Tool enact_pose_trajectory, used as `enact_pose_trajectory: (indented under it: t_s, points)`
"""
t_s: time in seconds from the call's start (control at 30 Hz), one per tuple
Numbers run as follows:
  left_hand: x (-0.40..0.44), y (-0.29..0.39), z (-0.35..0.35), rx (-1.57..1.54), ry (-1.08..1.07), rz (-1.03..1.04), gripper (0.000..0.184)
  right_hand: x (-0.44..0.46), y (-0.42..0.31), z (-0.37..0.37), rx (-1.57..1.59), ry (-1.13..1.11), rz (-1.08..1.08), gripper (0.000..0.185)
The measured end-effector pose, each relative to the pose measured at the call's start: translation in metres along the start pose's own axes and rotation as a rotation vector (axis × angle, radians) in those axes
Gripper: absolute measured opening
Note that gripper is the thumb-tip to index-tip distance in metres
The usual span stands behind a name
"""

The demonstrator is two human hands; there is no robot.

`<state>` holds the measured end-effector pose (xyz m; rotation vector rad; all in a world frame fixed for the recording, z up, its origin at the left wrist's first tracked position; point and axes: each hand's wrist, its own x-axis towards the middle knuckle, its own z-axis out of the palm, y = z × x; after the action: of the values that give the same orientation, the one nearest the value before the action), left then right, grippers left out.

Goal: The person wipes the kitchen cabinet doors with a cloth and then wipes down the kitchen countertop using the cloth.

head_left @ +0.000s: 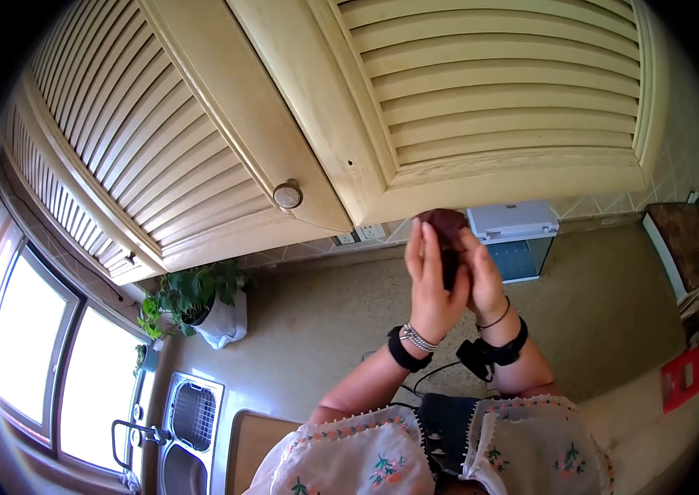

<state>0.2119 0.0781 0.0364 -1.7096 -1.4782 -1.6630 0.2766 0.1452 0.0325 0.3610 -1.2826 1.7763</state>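
Both hands are raised together in front of the cabinets, just below the lower edge of a louvred door. My left hand is wrapped against one side of a dark maroon object, which looks soft, like folded cloth. On its other side, my right hand holds it with curved fingers. A darker part of the object shows between the palms, and its lower end is hidden by the hands. Black bands circle both wrists, and a cable hangs near them.
Louvred cabinet doors with a round knob span the top. On the counter are a potted plant, a clear-sided box with a white lid, a red item and a sink by the window.
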Motion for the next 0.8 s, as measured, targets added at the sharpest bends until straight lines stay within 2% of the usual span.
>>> enact_pose_trajectory:
  t_s: [0.1, 0.17, 0.3, 0.4, 0.47, 0.5, 0.53, 0.63, 0.7, 0.8]
  points:
    - [-0.001, -0.002, -0.004, -0.002, -0.024, 0.028, 0.075, -0.001, -0.005, 0.008, -0.013, 0.038, 0.005, 0.073]
    - [-0.002, -0.005, -0.011, -0.007, -0.038, 0.01, 0.074, 0.002, -0.001, 0.01, -0.034, -0.046, -0.008, 0.073]
    - [-0.008, -0.02, -0.036, 0.15, 0.104, -0.055, 0.072, 0.02, 0.039, 0.021, -0.136, -0.17, -0.026, 0.064]
    - [-0.008, -0.029, -0.057, 0.205, 0.16, -0.056, 0.07, 0.03, 0.063, 0.037, -0.037, -0.246, 0.026, 0.06]
    - [-0.007, -0.029, -0.063, 0.159, 0.148, -0.084, 0.068, 0.027, 0.052, 0.049, -0.029, -0.19, 0.065, 0.06]
    - [-0.006, -0.027, -0.06, 0.186, 0.146, -0.072, 0.067, 0.027, 0.048, 0.049, 0.077, -0.223, 0.098, 0.061]
    - [-0.006, -0.027, -0.057, 0.209, 0.149, -0.055, 0.068, 0.027, 0.046, 0.045, -0.038, -0.221, 0.125, 0.073]
    - [-0.006, -0.018, -0.037, 0.149, 0.144, -0.081, 0.068, 0.023, 0.04, 0.027, -0.052, -0.172, 0.048, 0.063]
    - [-0.006, -0.01, -0.017, 0.157, 0.093, -0.036, 0.071, 0.017, 0.024, 0.008, -0.123, -0.168, 0.047, 0.075]
    - [-0.002, 0.005, 0.014, 0.129, 0.034, 0.028, 0.074, 0.004, -0.003, -0.021, -0.168, -0.099, 0.01, 0.074]
